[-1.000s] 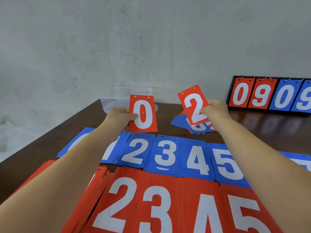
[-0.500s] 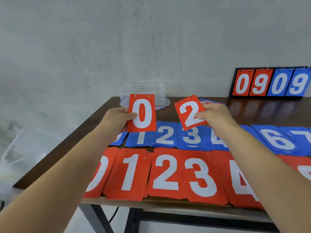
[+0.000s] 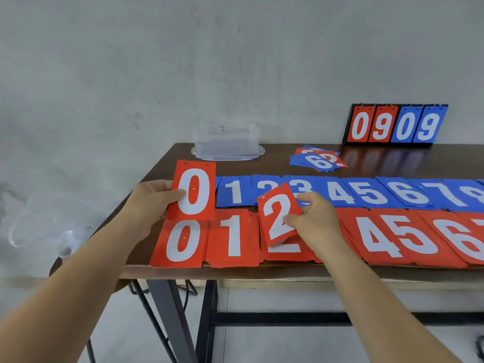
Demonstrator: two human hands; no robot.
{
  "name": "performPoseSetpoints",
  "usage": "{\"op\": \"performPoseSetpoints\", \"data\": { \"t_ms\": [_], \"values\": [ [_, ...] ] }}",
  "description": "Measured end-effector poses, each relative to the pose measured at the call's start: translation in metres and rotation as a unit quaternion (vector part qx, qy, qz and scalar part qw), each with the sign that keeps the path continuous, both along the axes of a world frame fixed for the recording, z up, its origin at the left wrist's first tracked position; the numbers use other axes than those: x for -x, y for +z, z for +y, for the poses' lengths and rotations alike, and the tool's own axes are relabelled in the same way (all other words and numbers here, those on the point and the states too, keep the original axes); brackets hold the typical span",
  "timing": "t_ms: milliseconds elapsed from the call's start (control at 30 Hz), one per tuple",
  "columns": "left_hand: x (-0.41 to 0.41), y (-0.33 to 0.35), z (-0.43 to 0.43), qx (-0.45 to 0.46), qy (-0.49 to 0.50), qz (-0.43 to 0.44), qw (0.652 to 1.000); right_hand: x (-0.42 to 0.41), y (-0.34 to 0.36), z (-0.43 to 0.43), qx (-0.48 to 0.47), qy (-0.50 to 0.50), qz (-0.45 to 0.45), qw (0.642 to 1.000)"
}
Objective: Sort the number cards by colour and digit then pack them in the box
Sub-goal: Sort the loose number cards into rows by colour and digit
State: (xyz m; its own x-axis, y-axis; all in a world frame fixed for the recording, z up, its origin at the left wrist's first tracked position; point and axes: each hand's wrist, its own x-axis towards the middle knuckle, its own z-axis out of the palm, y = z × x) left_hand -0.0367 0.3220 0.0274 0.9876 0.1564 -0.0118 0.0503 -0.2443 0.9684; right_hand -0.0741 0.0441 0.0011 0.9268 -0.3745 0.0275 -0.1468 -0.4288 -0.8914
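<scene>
Red 0 card [image 3: 194, 191]: upright, face out, pinched at its left edge by the left hand [image 3: 154, 203], just above the red 0 pile [image 3: 182, 243].

Red 2 card [image 3: 279, 214]: tilted, held low in the right hand [image 3: 314, 218] over the red 2 pile [image 3: 285, 251], perhaps touching it.

Red row [image 3: 387, 237]: along the near edge of the table [image 3: 275, 163]; 0, 1, 2, then 4, 5, 6 show.

Blue row [image 3: 340, 192]: just behind, 1 to 7 readable.

Mixed heap [image 3: 318, 159]: further back, blue 6 on top.

Clear plastic box [image 3: 226, 141]: far left edge, well apart from the rows.
</scene>
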Motion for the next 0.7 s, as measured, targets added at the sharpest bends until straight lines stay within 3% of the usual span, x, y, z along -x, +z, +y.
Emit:
{"op": "performPoseSetpoints", "data": {
  "t_ms": [300, 700],
  "values": [
    [0.039, -0.022, 0.000, -0.184, 0.044, -0.029, 0.981, 0.024, -0.009, 0.017, 0.215, -0.028, 0.038, 0.976],
    [0.051, -0.048, 0.006, -0.384, 0.042, -0.019, 0.922, 0.037, -0.011, 0.020, 0.371, -0.023, 0.058, 0.926]
  ]
}}
